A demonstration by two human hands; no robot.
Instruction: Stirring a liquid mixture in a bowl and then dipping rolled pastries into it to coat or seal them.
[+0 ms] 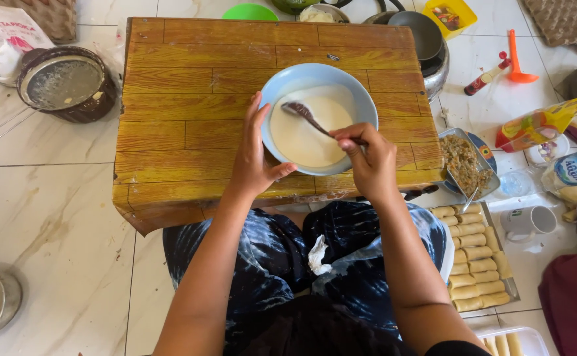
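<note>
The right hand (pixel 369 158) pinches a spoon (pixel 307 116) whose bowl sits in pale batter. The left hand (pixel 253 153) lies open against the rim of the light blue bowl (pixel 282 82), probably steadying it, on the low wooden table (pixel 189 92). Rolled pastries (pixel 476 260) fill a tray alongside.

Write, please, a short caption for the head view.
Left hand steadies a blue bowl of white batter while right hand stirs with a spoon.

My left hand (pixel 254 161) steadied the pale blue round bowl (pixel 319 117) of white batter on the wooden desk (pixel 189 99); my right hand (pixel 367 161) gripped a batter-coated spoon (pixel 305 113).
</note>
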